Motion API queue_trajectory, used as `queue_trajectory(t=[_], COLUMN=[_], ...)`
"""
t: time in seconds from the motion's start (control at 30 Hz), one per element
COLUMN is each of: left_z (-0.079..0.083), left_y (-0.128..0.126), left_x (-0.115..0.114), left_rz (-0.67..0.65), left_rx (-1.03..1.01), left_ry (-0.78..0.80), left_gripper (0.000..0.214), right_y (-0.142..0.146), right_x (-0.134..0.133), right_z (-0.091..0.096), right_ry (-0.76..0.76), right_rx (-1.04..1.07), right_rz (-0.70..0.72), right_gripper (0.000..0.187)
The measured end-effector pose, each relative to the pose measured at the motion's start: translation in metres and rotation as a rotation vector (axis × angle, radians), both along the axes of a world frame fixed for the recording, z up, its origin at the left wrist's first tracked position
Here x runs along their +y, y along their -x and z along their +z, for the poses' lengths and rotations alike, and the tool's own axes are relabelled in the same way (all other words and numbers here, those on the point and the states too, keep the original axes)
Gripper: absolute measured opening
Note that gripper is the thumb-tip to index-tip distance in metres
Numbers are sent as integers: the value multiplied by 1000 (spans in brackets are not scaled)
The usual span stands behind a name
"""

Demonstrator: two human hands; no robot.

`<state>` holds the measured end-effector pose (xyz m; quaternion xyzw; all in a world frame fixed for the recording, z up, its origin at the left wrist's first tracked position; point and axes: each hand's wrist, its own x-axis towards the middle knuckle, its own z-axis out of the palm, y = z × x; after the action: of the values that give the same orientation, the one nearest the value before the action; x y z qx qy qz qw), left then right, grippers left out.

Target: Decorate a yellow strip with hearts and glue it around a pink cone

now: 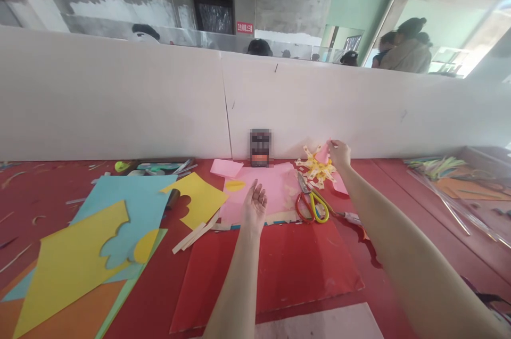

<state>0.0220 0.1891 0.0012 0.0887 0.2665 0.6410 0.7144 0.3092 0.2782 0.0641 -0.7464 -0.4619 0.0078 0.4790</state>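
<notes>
Fingers of my right hand [340, 153] pinch a small piece of pink paper [323, 155] at its top. It hangs over a pile of yellow and whitish paper scraps [312, 167]. My left hand [256, 204] is over the pink paper sheet [278, 185], palm turned up, fingers loosely bent and apart, with nothing visible in it. Between the hands lie scissors [312, 206] with one red and one yellow handle. A yellow oval paper piece [235, 185] rests on the pink sheet's left part. Another pink piece [340, 183] lies below my right wrist.
A red board [303, 264] lies on the red table [403, 222]. At left are cut yellow paper [75, 254] and blue paper [147, 195]. Pale strips [195, 236] lie nearby. A dark device [260, 147] leans on the white partition [159, 99]. At right stands a clear tray [475, 168].
</notes>
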Motion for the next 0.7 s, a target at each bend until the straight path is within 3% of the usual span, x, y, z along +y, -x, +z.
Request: queue_trajectory(t=[0.2, 0.33, 0.43, 0.53, 0.63, 0.7], left_z=[-1, 6, 14, 17, 11, 4], left_y=[0, -1, -5, -10, -6, 4], left_x=[0, -1, -4, -8, -16, -24], left_rz=[3, 7, -20, -115, -207, -200], left_rx=[133, 315, 510, 768, 1082, 1291], left_ry=[-28, -88, -166, -253, -335, -389], left_gripper=[25, 31, 33, 30, 25, 28], right_y=[7, 32, 65, 102, 137, 156], right_x=[-9, -22, -34, -52, -76, -92], right_z=[-3, 0, -11, -32, -55, -68], right_ry=[27, -31, -27, 24, 67, 78], right_rx=[45, 76, 94, 115, 122, 118], right_rz=[-109, -154, -42, 167, 371, 455], right_gripper=[39, 42, 36, 34, 32, 31])
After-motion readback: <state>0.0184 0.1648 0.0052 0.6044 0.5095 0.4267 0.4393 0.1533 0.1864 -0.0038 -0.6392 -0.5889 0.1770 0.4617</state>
